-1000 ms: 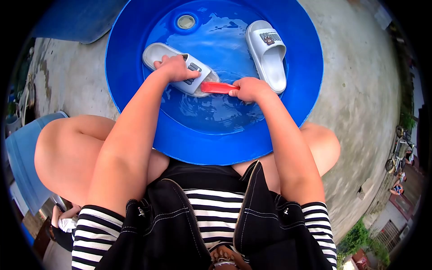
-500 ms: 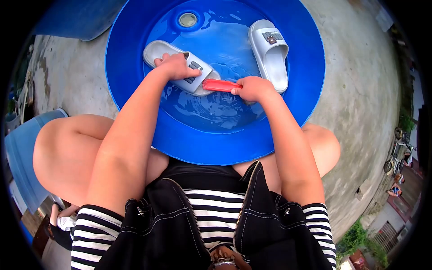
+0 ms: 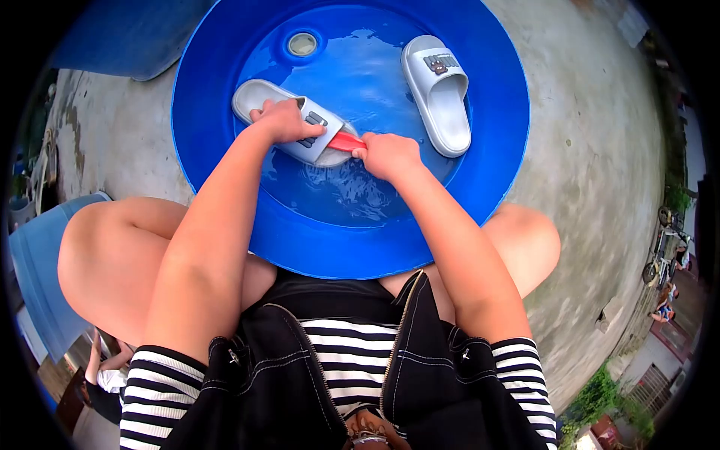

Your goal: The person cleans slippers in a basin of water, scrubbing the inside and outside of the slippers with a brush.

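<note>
A blue tub (image 3: 337, 251) with shallow water stands between the knees. My left hand (image 3: 281, 121) grips a white slipper (image 3: 310, 151) at its strap, on the tub's left side. In my right hand (image 3: 388, 155) is the handle of a red brush (image 3: 345, 142); its front end is under the strap at the slipper's open end, so the bristles are hidden. The other white slipper (image 3: 448, 112), with a small bear figure on its strap, lies at the right side of the tub, touched by neither hand.
A round light cap (image 3: 302, 44) sits in the tub's floor. Another blue container (image 3: 127, 34) is at the upper left, a light-blue one (image 3: 52, 262) by the left knee. A person (image 3: 109, 375) is at the lower left; motorbikes (image 3: 660, 251) stand far right.
My right hand has moved left, pushing the red brush further under the slipper's strap. The tub and both slippers appear slightly further left in the view. My left hand keeps its hold.
</note>
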Available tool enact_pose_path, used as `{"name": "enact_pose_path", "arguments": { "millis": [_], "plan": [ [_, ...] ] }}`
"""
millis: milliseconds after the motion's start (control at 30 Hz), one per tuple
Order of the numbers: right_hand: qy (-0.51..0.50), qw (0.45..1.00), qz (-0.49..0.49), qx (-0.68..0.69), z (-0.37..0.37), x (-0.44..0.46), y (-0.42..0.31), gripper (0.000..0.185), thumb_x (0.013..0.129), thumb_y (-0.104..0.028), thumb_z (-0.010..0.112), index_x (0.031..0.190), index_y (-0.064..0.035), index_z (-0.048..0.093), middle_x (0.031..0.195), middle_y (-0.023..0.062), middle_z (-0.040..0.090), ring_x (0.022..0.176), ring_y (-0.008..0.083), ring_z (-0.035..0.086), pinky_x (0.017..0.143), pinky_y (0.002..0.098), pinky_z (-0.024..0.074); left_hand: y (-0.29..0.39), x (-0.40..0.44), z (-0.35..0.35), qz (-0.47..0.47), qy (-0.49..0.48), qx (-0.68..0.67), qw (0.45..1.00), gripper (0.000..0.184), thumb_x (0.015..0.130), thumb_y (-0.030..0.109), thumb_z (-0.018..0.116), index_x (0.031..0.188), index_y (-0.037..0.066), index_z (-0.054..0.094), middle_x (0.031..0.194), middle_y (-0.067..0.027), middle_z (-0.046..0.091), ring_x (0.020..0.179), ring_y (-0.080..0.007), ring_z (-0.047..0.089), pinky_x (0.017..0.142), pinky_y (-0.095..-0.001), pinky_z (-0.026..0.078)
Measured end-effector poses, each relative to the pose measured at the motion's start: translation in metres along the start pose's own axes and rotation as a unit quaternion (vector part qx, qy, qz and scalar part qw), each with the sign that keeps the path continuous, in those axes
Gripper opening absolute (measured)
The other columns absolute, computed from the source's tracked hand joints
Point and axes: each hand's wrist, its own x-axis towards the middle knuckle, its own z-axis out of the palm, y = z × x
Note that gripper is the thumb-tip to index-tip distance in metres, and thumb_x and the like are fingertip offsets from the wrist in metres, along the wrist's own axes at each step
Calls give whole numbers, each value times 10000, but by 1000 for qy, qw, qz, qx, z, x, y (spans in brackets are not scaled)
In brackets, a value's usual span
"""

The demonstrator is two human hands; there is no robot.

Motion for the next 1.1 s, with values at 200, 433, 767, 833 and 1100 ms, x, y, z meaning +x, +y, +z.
{"name": "enact_pose_path", "arguments": {
  "millis": [200,433,767,833,1100],
  "plan": [
    [-75,997,11,-35,-38,2,29,412,1017,-491,533,1260,-188,670,1202,68,720,1153,283,669,913,440,530,1,-3,-2,8,-12,-20,1000,937,672,705,735,1361,81,622,1314,-151,665,1313,-363,495,1039,-507,333],
    [46,998,-17,47,17,9,-23,440,1025,-470,524,1233,-100,637,1096,144,740,1058,317,706,873,474,547,2,-4,-4,4,4,3,1000,962,678,718,731,1378,70,609,1326,-150,658,1300,-363,499,1038,-511,340],
    [-43,999,22,-6,-13,1,26,430,1020,-522,516,1263,-204,674,1130,61,741,1073,291,700,887,456,538,-2,1,-2,16,-20,4,1000,995,687,723,722,1396,38,588,1317,-162,656,1276,-368,506,978,-499,370],
    [-13,1000,4,-3,2,2,10,439,1025,-505,513,1239,-154,667,1093,106,745,1024,325,711,873,469,543,-1,1,-3,13,-28,6,1000,1022,688,729,715,1421,32,567,1339,-163,643,1289,-370,497,978,-506,373],
    [10,999,3,36,5,4,-14,405,1037,-436,512,1227,-105,650,1142,128,735,1095,319,695,909,468,534,-1,-3,-4,13,-16,2,1000,1088,673,741,714,1470,26,520,1383,-159,618,1319,-362,480,1018,-499,360]
  ]
}}
